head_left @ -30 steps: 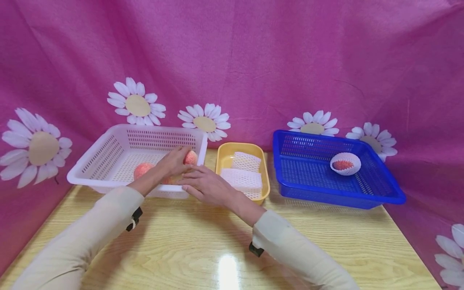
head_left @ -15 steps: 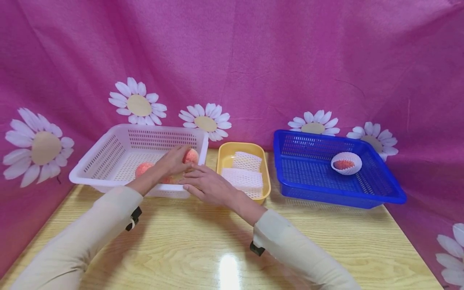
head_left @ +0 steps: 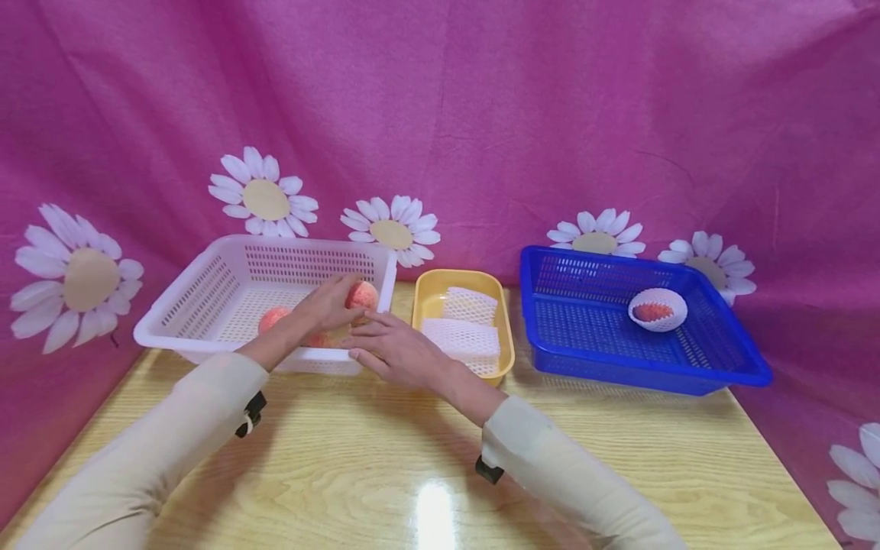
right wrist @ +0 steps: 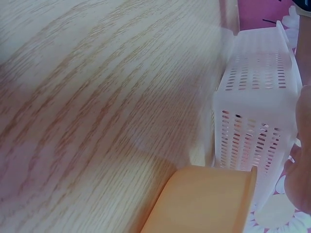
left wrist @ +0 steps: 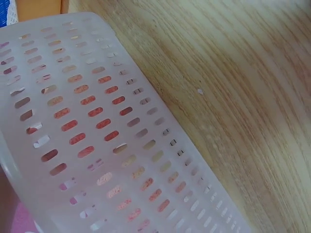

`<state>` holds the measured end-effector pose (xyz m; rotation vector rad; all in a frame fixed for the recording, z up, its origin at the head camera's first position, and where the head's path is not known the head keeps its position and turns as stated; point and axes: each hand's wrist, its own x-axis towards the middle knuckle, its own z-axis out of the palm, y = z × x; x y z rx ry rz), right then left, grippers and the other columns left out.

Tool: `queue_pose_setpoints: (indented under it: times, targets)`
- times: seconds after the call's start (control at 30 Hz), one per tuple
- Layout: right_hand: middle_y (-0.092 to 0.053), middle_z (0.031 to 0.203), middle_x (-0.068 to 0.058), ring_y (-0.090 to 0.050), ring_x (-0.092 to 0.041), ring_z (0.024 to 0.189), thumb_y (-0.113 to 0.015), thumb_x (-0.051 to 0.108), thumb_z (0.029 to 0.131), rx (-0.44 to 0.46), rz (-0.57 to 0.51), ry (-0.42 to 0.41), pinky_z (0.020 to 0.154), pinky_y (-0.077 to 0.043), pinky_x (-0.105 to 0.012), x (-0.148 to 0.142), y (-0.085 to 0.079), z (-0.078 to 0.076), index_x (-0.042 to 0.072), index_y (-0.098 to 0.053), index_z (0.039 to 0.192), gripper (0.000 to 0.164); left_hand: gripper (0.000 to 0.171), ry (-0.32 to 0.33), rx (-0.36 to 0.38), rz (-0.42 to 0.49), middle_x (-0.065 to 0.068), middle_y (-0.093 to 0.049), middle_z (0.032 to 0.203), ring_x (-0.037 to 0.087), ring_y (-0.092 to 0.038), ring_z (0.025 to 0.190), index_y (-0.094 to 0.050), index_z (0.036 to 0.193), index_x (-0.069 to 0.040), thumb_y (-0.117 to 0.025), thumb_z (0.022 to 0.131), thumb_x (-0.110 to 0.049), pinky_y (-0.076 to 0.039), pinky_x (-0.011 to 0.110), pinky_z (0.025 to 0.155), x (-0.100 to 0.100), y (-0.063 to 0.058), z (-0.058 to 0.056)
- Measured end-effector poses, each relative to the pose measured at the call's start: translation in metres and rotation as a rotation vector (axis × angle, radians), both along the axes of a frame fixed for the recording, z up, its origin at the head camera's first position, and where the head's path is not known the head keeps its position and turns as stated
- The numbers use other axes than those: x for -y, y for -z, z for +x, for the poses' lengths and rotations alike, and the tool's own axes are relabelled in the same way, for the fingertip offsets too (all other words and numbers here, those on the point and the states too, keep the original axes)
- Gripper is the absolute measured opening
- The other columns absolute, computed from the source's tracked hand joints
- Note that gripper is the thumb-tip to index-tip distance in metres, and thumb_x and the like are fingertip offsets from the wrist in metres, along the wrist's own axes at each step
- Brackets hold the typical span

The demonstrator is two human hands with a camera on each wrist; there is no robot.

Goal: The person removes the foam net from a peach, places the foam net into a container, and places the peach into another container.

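My left hand [head_left: 328, 304] reaches into the white slotted basket [head_left: 186, 351]. Its fingers and thumb lie around the left side of a speckled pink-red peach [head_left: 363, 296] near the basket's right wall. My right hand [head_left: 399, 347] lies over the basket's front right corner, palm down, with fairly straight fingers near the peach; whether they touch it is hard to see. Another peach [head_left: 273, 317] sits left of my left wrist, and part of a third peach [head_left: 318, 341] shows below it. In the left wrist view, red peach skin [left wrist: 104, 124] appears through the slots.
A yellow tray [head_left: 506, 336] with white foam fruit nets [head_left: 462, 340] stands right of the white basket. Farther right, a blue basket [head_left: 571, 363] holds a fruit in a white foam net [head_left: 658, 310]. Behind everything hangs a pink flowered cloth [head_left: 481, 137].
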<state>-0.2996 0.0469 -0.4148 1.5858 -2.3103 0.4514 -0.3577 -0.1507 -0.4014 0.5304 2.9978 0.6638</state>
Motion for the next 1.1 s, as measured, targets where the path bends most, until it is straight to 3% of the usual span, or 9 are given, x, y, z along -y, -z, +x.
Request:
queue_pose_setpoints:
  times: [0.13,0.3,0.53,0.77,0.97,1.1]
  targets:
    - [-0.066,0.128,-0.009,-0.047,-0.03,0.134,-0.054,0.021,0.104,0.017,0.01,0.002,0.119,-0.022,-0.037,0.001,0.001,-0.001,0.008,-0.067,0.129,0.032,0.073,-0.006,0.013,0.009,0.028,-0.037,0.15,0.044,-0.035,0.138,-0.031,0.152,0.001,-0.067,0.095,-0.026,-0.034,0.06,0.109,0.004,-0.002,0.001]
    - [-0.064,0.131,-0.008,-0.044,-0.029,0.137,-0.052,0.022,0.104,0.018,0.026,0.011,0.119,-0.02,-0.035,0.0,0.001,-0.001,0.01,-0.067,0.13,0.032,0.074,0.014,-0.024,0.023,0.029,-0.034,0.152,0.046,-0.031,0.14,-0.03,0.152,0.003,-0.066,0.096,-0.028,-0.03,0.061,0.111,0.01,-0.006,0.004]
    - [-0.061,0.134,-0.013,-0.046,-0.032,0.135,-0.052,0.022,0.104,0.018,0.04,0.039,0.118,-0.025,-0.043,-0.001,-0.002,0.002,0.007,-0.066,0.13,0.033,0.072,0.025,-0.054,0.015,0.031,-0.034,0.151,0.046,-0.029,0.141,-0.032,0.151,0.005,-0.064,0.097,-0.03,-0.026,0.06,0.113,0.014,-0.012,0.007]
    - [-0.055,0.142,-0.013,-0.04,-0.033,0.139,-0.053,0.029,0.104,0.117,0.021,0.144,0.119,-0.023,-0.042,-0.002,-0.01,0.006,0.002,-0.059,0.137,0.042,0.068,0.027,-0.059,0.013,0.027,-0.034,0.153,0.045,-0.028,0.141,-0.034,0.151,0.001,-0.061,0.098,-0.032,-0.029,0.063,0.111,0.014,-0.013,0.01]
    - [-0.055,0.143,-0.01,-0.038,-0.038,0.139,-0.055,0.029,0.103,0.116,0.029,0.23,0.115,-0.026,-0.052,-0.011,-0.017,0.008,0.01,-0.057,0.141,0.042,0.067,0.038,-0.086,0.006,0.026,-0.036,0.152,0.043,-0.032,0.14,-0.035,0.152,-0.002,-0.059,0.099,-0.035,-0.035,0.064,0.106,0.013,-0.016,0.014]
    - [-0.052,0.146,-0.008,-0.036,-0.036,0.141,-0.051,0.036,0.104,0.097,0.079,0.307,0.116,-0.023,-0.058,-0.018,-0.019,0.007,0.014,-0.054,0.144,0.046,0.065,0.04,-0.108,0.005,0.025,-0.039,0.15,0.042,-0.034,0.139,-0.037,0.151,-0.003,-0.059,0.1,-0.036,-0.035,0.062,0.107,0.011,-0.018,0.016]
